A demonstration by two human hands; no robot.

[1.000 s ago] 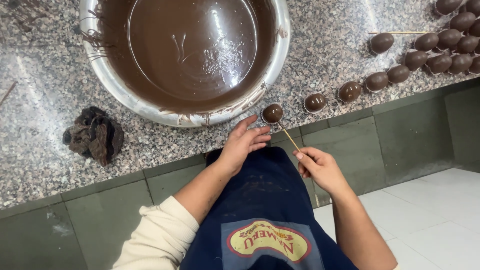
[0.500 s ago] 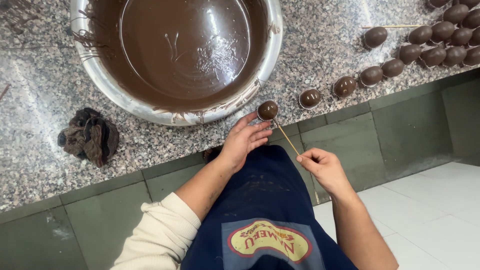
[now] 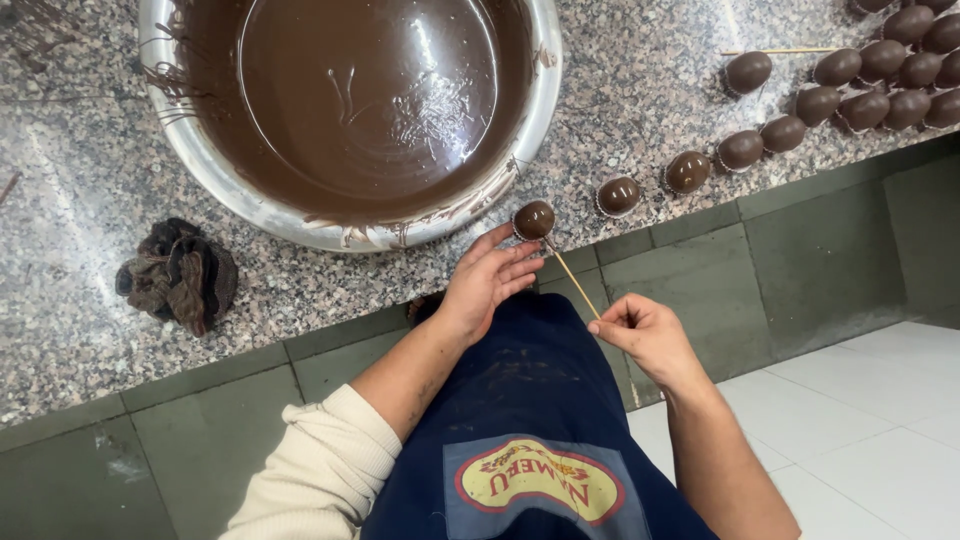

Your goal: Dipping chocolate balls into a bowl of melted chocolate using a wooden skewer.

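Right hand (image 3: 648,335) pinches skewer (image 3: 575,284) near end; coated ball (image 3: 534,219) on far tip, at table (image 3: 90,330) edge. Left hand (image 3: 490,278) open, fingertips at ball. Since second ago: ball, hands little moved, ball on skewer as before. Bowl (image 3: 190,150) of melted chocolate just beyond ball. Row of finished balls (image 3: 742,150) right. Dirty rag (image 3: 180,275) left.

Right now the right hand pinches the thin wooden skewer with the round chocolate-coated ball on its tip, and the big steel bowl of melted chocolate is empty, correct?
Not quite. The head view shows the big steel bowl holding plenty of melted chocolate. The rest stands: the right hand pinches the thin wooden skewer with the round chocolate-coated ball on its tip.
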